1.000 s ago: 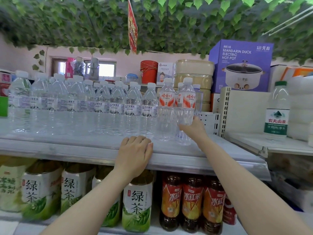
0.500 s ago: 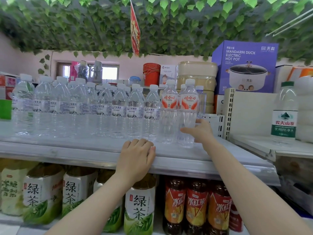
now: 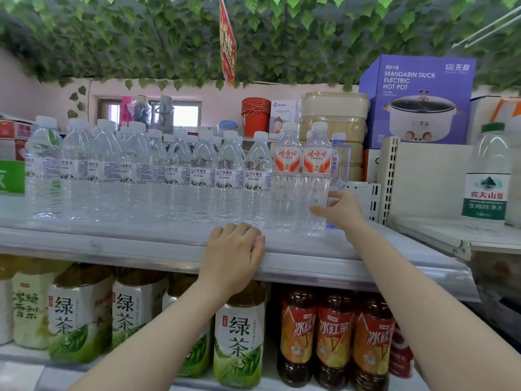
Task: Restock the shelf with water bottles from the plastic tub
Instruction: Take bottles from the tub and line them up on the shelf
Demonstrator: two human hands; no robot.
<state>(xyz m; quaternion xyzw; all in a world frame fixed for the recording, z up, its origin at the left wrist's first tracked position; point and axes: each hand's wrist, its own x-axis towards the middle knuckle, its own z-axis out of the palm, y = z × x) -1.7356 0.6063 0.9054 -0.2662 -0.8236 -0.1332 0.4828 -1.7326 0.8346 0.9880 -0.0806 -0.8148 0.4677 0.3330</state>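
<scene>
I'm seeing green tea bottles point(image 3: 239, 334) standing just beside iced tea bottles point(image 3: 335, 337) low down. Purple hot pot box point(image 3: 417, 80) sitting high right, red buckets point(image 3: 255, 117) stacked nearby, leaf garlands point(image 3: 282, 38) hanging overhead.

Shelf point(image 3: 141, 244) (pale grey) under upright water bottles point(image 3: 203, 176)
</scene>
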